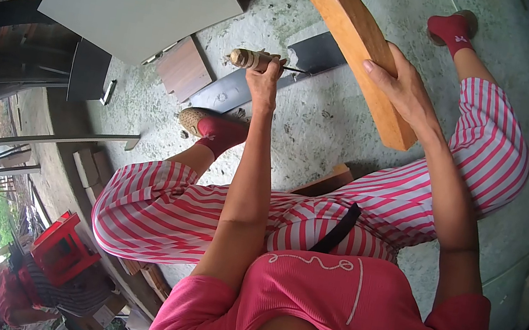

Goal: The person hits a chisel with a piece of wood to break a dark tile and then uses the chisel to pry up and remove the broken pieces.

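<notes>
Concrete makes up the floor (327,126) we sit on, with our striped legs spread out on it. A long grey sheet (234,93) lies flat on the floor between our feet.

Over the floor leans the curved plank (345,18), orange-brown and smooth. Our right hand (403,87) holds it near its low end, with the fingers wrapped over its edge.

Our left hand (263,81) is up in front of us, well to the side of the plank. Its fingers are closed tight round the tool (253,59), which has a fat wooden handle and a thin metal tip. The tip points at the plank but does not touch it.

We think we are lining the tool up with the wood. Next we would need to hold the plank still and bring the tip to the right spot.
</notes>
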Demonstrator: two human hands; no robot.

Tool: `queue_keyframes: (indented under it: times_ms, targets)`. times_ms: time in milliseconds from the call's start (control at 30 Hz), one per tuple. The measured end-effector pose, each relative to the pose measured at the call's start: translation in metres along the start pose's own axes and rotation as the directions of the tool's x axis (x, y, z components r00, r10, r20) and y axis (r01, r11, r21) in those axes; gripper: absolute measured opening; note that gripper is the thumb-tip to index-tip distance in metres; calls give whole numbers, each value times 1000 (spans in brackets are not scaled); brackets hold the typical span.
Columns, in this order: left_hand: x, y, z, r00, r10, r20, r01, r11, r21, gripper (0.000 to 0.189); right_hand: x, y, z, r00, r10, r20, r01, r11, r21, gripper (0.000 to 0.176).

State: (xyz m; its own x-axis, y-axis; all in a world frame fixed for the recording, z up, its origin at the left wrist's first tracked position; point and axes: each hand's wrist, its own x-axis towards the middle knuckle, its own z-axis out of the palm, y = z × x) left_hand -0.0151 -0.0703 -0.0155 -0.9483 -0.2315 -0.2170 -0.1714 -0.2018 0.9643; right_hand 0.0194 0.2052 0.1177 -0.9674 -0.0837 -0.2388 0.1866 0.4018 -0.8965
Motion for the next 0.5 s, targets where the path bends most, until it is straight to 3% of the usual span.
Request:
queue_keyframes:
  times_ms: [200,367,500]
  targets:
    - [-5,-1,4,1000,25,-13,-25,999,29,21,4,-28,6,998,-61,13,61,996,-72,79]
    - [-6,-5,6,995,93,35,-95,992,79,9,-1,-100,-3,958,-255,131,268,958,-98,71]
    - [-10,-1,10,994,103,23,-105,983,148,11,-2,-136,2,923,-309,228,347,926,-150,67]
